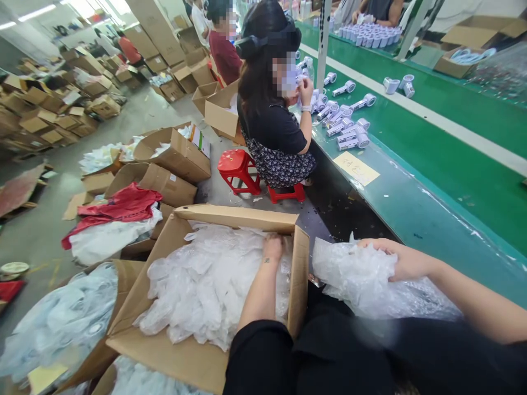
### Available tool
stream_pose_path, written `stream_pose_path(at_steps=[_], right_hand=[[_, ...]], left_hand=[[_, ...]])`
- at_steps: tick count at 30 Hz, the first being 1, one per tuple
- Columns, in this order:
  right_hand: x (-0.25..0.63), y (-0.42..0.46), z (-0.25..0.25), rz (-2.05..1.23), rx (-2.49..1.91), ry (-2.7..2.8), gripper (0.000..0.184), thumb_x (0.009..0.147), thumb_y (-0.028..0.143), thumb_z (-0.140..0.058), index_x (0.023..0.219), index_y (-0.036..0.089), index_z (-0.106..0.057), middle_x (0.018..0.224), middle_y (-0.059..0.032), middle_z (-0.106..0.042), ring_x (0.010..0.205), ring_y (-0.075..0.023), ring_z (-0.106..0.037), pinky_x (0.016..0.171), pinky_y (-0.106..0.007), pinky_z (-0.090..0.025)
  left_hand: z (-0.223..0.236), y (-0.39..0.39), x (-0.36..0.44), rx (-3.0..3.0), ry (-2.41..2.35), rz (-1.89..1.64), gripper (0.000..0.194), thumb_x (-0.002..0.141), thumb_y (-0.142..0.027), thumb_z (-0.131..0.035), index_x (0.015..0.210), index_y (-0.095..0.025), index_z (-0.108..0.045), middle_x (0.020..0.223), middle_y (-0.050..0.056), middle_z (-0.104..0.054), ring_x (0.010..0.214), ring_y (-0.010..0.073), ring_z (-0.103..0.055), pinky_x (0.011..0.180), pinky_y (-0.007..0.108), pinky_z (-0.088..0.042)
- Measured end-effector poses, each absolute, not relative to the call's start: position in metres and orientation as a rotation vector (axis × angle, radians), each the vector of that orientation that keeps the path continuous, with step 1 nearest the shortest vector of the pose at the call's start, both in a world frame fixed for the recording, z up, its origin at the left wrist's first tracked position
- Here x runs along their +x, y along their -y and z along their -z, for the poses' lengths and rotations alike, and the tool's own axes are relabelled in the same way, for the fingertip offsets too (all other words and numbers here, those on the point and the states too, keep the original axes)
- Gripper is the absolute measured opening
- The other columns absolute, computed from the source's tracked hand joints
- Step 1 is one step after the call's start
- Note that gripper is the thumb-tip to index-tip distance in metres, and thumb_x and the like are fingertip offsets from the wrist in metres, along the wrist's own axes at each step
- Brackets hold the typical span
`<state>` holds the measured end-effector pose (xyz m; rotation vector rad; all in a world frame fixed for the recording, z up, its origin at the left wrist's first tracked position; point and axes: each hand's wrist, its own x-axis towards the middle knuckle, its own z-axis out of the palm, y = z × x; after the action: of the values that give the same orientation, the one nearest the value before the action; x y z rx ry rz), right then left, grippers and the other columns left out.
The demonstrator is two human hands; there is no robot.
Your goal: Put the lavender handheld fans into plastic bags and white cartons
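Observation:
A cardboard box [298, 280] filled with crumpled, clear plastic bags [206, 280] stands in front of me, to the left. Inside its right end, my left hand [273, 248] is curled down on the bags; its fingertips are mostly hidden. Outside the box, on the right, a bunch of clear plastic bags, seemingly bubble-wrap bags [354, 274], lies across my lap by the bench edge. My right hand [397, 260] is closed over the top of this bunch, the fingers sunk in the film.
A green workbench [432, 214] runs along the right, with white handheld devices [354, 134] and a paper note [356, 168]. A co-worker [272, 104] sits at it near a red stool [239, 170]. More boxes of bags [69, 312] stand at left.

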<state>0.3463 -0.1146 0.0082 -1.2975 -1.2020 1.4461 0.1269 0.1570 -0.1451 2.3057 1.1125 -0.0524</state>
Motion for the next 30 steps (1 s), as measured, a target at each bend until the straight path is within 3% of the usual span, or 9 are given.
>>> stream_pose_path(at_steps=[6, 11, 13, 16, 19, 22, 25, 28, 30], right_hand=[[0.357, 0.099, -0.004, -1.413, -1.317, 1.401, 0.022, 0.069, 0.025, -0.065, 0.088, 0.016, -0.059, 0.096, -0.0053, -0.057, 0.088, -0.0193, -0.058, 0.077, -0.028, -0.046], [0.356, 0.063, -0.004, -1.435, -1.219, 1.609, 0.03, 0.066, 0.025, -0.072, 0.094, 0.017, -0.067, 0.145, -0.0098, -0.036, 0.133, -0.0318, -0.036, 0.099, -0.038, -0.041], [0.352, 0.05, -0.008, -1.401, -1.161, 1.664, 0.029, 0.065, 0.028, -0.074, 0.091, 0.017, -0.069, 0.145, -0.0083, -0.038, 0.141, -0.0316, -0.023, 0.105, -0.039, -0.036], [0.344, 0.041, -0.013, -1.319, -1.087, 1.643, 0.034, 0.062, 0.034, -0.078, 0.091, 0.017, -0.07, 0.145, -0.008, -0.04, 0.143, -0.0299, -0.019, 0.112, -0.039, -0.026], [0.341, 0.049, -0.011, -1.221, -1.057, 1.502, 0.034, 0.066, 0.035, -0.076, 0.094, 0.016, -0.07, 0.131, -0.0106, -0.055, 0.142, -0.0283, -0.02, 0.114, -0.038, -0.02], [0.342, 0.076, -0.003, -1.117, -1.121, 1.268, 0.038, 0.069, 0.033, -0.075, 0.101, 0.015, -0.068, 0.124, -0.0119, -0.059, 0.143, -0.0275, -0.017, 0.112, -0.039, -0.025], [0.347, 0.114, 0.015, -0.998, -1.236, 0.984, 0.044, 0.066, 0.033, -0.077, 0.105, 0.015, -0.068, 0.13, -0.0132, -0.055, 0.136, -0.0311, -0.033, 0.106, -0.04, -0.034], [0.361, 0.162, 0.042, -0.897, -1.277, 0.633, 0.048, 0.062, 0.036, -0.077, 0.103, 0.014, -0.066, 0.108, -0.011, -0.067, 0.108, -0.0298, -0.06, 0.091, -0.039, -0.047], [0.375, 0.198, 0.059, -0.82, -1.27, 0.401, 0.049, 0.063, 0.039, -0.074, 0.103, 0.014, -0.065, 0.095, -0.0085, -0.07, 0.092, -0.0272, -0.066, 0.082, -0.038, -0.05]], left_hand=[[0.087, -0.174, 0.065, 2.025, -1.353, -0.248, 0.04, 0.076, -0.045, -0.06, 0.05, -0.019, -0.045, 0.056, 0.001, -0.048, 0.065, 0.0168, -0.051, 0.064, 0.027, -0.039], [0.041, -0.128, 0.073, 1.46, -1.074, -0.632, 0.026, 0.067, -0.029, -0.069, 0.089, -0.018, -0.059, 0.076, -0.001, -0.063, 0.066, 0.0133, -0.057, 0.063, 0.023, -0.043], [0.032, -0.106, 0.095, 1.55, -0.963, -0.722, 0.039, 0.067, -0.021, -0.068, 0.105, -0.02, -0.057, 0.094, 0.003, -0.066, 0.081, 0.016, -0.061, 0.074, 0.025, -0.046], [0.028, -0.08, 0.13, 1.924, -0.829, -0.742, 0.03, 0.074, -0.021, -0.063, 0.104, -0.022, -0.063, 0.103, 0.007, -0.067, 0.095, 0.0194, -0.061, 0.085, 0.027, -0.044], [0.028, -0.073, 0.16, 2.19, -0.743, -0.57, 0.016, 0.083, -0.028, -0.055, 0.091, -0.02, -0.067, 0.085, 0.007, -0.069, 0.08, 0.0181, -0.063, 0.074, 0.026, -0.045], [0.025, -0.077, 0.192, 2.335, -0.782, -0.458, 0.025, 0.088, -0.031, -0.047, 0.079, -0.018, -0.067, 0.067, 0.005, -0.065, 0.063, 0.0151, -0.058, 0.062, 0.024, -0.041], [0.022, -0.072, 0.229, 2.41, -0.409, -0.316, 0.027, 0.086, -0.032, -0.048, 0.071, -0.019, -0.066, 0.069, 0.005, -0.064, 0.068, 0.0164, -0.058, 0.066, 0.026, -0.041], [0.023, -0.049, 0.268, 2.253, 0.087, -0.129, 0.02, 0.082, -0.035, -0.055, 0.076, -0.019, -0.066, 0.099, 0.009, -0.066, 0.098, 0.0217, -0.058, 0.084, 0.03, -0.043], [0.03, -0.027, 0.293, 1.994, 0.154, 0.036, 0.026, 0.083, -0.04, -0.055, 0.092, -0.019, -0.066, 0.115, 0.009, -0.061, 0.112, 0.024, -0.053, 0.093, 0.033, -0.042]])
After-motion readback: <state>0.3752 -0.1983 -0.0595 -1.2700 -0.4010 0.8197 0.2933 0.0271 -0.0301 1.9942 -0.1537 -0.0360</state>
